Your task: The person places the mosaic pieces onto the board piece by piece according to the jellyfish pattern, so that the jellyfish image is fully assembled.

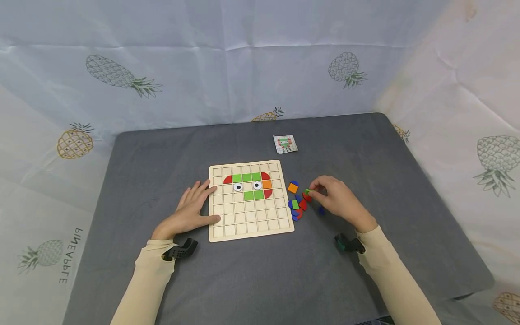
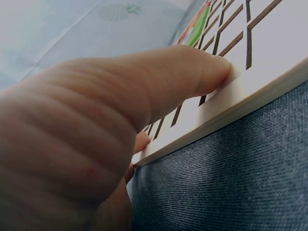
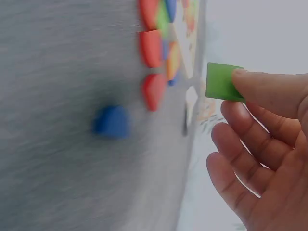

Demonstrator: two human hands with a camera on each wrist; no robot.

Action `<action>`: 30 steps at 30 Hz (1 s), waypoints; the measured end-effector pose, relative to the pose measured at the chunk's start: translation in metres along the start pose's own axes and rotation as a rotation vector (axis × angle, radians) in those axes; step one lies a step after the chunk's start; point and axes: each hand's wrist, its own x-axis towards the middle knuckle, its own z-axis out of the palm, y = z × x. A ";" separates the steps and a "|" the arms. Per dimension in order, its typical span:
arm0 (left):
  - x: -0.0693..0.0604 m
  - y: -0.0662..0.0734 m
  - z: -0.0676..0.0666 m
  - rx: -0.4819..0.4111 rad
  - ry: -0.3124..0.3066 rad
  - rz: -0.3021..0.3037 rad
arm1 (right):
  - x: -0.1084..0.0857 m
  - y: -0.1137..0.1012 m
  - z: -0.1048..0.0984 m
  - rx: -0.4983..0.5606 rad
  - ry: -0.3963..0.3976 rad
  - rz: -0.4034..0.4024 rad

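Note:
A wooden grid board [image 1: 241,220] lies in the middle of the table. It bears green squares, red rounded pieces, an orange square [image 1: 266,184] and two eye tiles. My left hand [image 1: 188,213] rests on the board's left edge with fingers spread; in the left wrist view its thumb [image 2: 187,70] presses on the rim. To the right of the board, my right hand [image 1: 339,198] pinches a green square tile [image 3: 222,82] between thumb and fingers. The tile is held above the table, over a pile of loose pieces.
The loose pile beside the board has red pieces [image 1: 303,205], blue ones, a green square [image 1: 295,204] and an orange square [image 1: 293,188]. A single blue piece [image 3: 112,121] lies apart. Behind the board is a small pattern card [image 1: 285,144] on the grey tabletop [image 1: 243,280].

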 end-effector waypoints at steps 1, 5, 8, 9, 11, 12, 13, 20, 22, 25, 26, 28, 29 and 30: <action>0.000 0.000 0.000 0.002 0.000 -0.001 | 0.003 -0.002 -0.002 0.011 0.007 -0.016; 0.000 0.001 -0.001 0.003 -0.004 -0.004 | 0.014 -0.013 -0.009 0.050 0.027 -0.065; 0.000 0.001 -0.001 0.001 -0.007 -0.006 | 0.023 -0.023 -0.013 0.089 0.024 -0.080; 0.000 0.001 -0.001 0.000 -0.008 -0.007 | 0.026 -0.026 -0.014 0.103 0.019 -0.083; -0.001 0.001 -0.001 -0.002 -0.008 -0.009 | 0.033 -0.032 -0.014 0.122 0.012 -0.094; -0.001 0.001 -0.001 -0.003 -0.008 -0.010 | 0.036 -0.036 -0.014 0.135 0.006 -0.097; -0.001 0.001 -0.001 -0.002 -0.008 -0.011 | 0.040 -0.039 -0.014 0.147 0.003 -0.100; 0.000 -0.001 0.000 -0.005 -0.012 -0.011 | 0.062 -0.061 -0.009 0.222 -0.023 -0.114; 0.000 -0.001 -0.001 -0.003 -0.011 -0.010 | 0.067 -0.068 -0.007 0.238 -0.031 -0.112; 0.000 -0.001 -0.001 -0.001 -0.012 -0.009 | 0.075 -0.078 -0.004 0.259 -0.043 -0.120; 0.000 -0.001 -0.001 -0.001 -0.012 -0.010 | 0.077 -0.082 -0.003 0.263 -0.046 -0.124; 0.000 0.000 -0.001 -0.001 -0.011 -0.009 | 0.082 -0.088 0.001 0.276 -0.053 -0.138; 0.000 0.000 -0.001 -0.002 -0.011 -0.009 | 0.085 -0.090 0.002 0.282 -0.057 -0.146; 0.000 0.000 -0.001 -0.003 -0.012 -0.008 | 0.087 -0.093 0.005 0.286 -0.059 -0.151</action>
